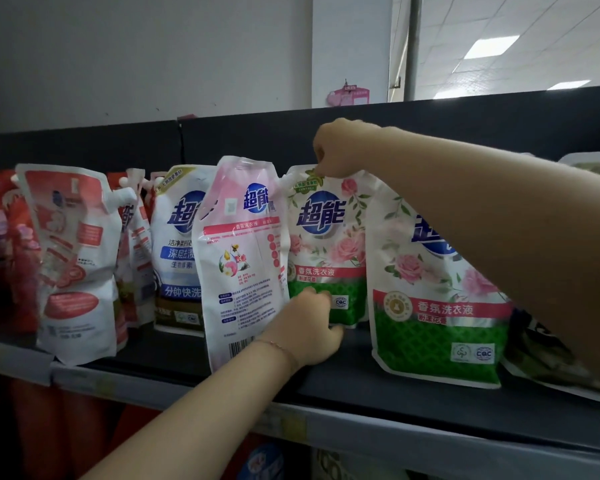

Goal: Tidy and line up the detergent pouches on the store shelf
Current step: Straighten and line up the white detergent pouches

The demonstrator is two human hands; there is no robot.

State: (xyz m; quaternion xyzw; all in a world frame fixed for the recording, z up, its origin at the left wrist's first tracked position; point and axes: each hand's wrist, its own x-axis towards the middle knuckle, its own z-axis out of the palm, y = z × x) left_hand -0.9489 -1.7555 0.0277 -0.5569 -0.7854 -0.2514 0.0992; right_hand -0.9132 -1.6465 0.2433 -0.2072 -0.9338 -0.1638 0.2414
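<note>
A green-and-pink rose detergent pouch [329,244] stands upright at the middle of the dark shelf [361,386]. My right hand [340,150] pinches its top edge near the spout. My left hand [309,327] grips its bottom left corner. Just left of it a pink-and-white pouch [243,258] leans with its back label facing out. To the right, a second rose pouch [437,306] stands nearer the shelf's front edge, partly behind my right forearm.
A blue-and-white pouch [177,251] and several red-and-white pouches [73,261] stand crookedly at the left. Another pouch [548,358] lies at the far right behind my arm. The shelf back panel [222,140] rises behind the row. Red goods show on the lower shelf.
</note>
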